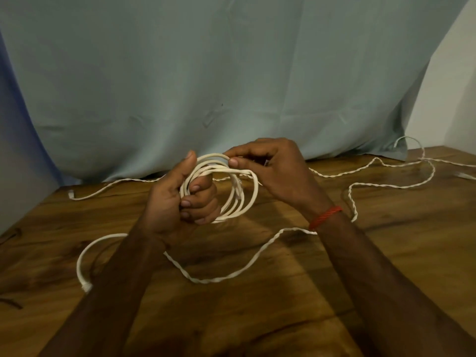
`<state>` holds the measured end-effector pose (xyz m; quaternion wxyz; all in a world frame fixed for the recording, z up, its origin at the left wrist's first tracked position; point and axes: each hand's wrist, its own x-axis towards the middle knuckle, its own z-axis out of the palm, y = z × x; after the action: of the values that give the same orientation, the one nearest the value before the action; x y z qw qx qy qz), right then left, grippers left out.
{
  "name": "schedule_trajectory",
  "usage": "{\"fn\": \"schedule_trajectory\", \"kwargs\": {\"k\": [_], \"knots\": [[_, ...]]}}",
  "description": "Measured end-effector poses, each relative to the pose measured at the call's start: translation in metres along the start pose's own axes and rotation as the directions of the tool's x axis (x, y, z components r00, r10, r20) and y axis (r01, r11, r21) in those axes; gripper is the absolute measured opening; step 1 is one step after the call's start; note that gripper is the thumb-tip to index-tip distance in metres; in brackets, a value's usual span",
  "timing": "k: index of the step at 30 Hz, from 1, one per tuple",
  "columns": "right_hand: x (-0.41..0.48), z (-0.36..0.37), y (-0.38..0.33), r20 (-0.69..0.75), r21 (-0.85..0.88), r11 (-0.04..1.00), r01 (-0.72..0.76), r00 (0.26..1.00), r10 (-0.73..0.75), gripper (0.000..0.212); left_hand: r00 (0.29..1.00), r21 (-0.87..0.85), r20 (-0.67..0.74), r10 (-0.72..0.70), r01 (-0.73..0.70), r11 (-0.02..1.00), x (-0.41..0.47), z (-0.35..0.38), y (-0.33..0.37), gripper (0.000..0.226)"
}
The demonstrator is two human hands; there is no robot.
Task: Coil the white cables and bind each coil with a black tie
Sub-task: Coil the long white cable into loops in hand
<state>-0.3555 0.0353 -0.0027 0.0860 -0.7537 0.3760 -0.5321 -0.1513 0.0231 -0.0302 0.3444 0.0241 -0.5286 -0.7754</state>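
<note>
Both forearms reach over the table [386,253]; left grip [180,199] clenches the white coil [231,191]; right grip [273,168] pinches its top.

Two hands [180,202] [278,173], one white coil [247,199], two loose twisted white cables [231,276] [386,185], one red wristband [325,217].

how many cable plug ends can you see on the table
3, maybe more hidden: one plug end front left, another plug end far left near the curtain, and a third plug end at the right edge.

A brown wooden table [283,318] was seen. A thin twisted white cable [257,256] was spread loosely across it. A thicker white cable end [86,286] was laid near the left side.
</note>
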Motion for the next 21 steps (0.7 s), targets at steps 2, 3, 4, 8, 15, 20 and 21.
{"fn": "schedule_trajectory", "kwargs": {"k": [2,3,4,8,15,20,21], "knots": [[0.000,0.004,0.002,0.001,-0.004,1.000,-0.012,1.000,0.012,0.020,1.000,-0.009,0.013,0.001,-0.001,1.000,0.000,-0.002,0.000,0.047],[-0.001,0.006,0.001,-0.005,0.013,1.000,-0.028,1.000,0.028,0.019,1.000,-0.017,0.019,-0.002,0.002,1.000,0.000,-0.002,0.000,0.047],[-0.002,0.009,0.000,-0.008,0.038,0.998,-0.054,0.998,0.055,0.019,1.000,-0.029,0.027,-0.006,0.007,1.000,0.000,-0.003,0.000,0.047],[-0.005,0.015,-0.004,0.031,0.113,0.972,-0.206,0.979,0.204,0.016,0.998,-0.084,0.058,-0.032,0.037,0.996,-0.001,-0.006,-0.002,0.047],[-0.004,0.016,-0.011,0.053,0.199,0.911,-0.360,0.933,0.357,0.015,1.000,-0.034,-0.031,0.001,-0.002,0.999,0.000,-0.005,-0.004,0.047],[-0.005,0.016,-0.020,0.190,0.442,0.759,-0.479,0.876,0.442,0.033,0.989,0.013,-0.125,0.073,-0.072,0.997,0.000,-0.001,-0.003,0.049],[-0.005,0.016,-0.020,0.217,0.479,0.723,-0.497,0.865,0.451,0.035,0.983,0.029,-0.159,0.087,-0.084,0.996,0.001,0.001,-0.003,0.050]]}}
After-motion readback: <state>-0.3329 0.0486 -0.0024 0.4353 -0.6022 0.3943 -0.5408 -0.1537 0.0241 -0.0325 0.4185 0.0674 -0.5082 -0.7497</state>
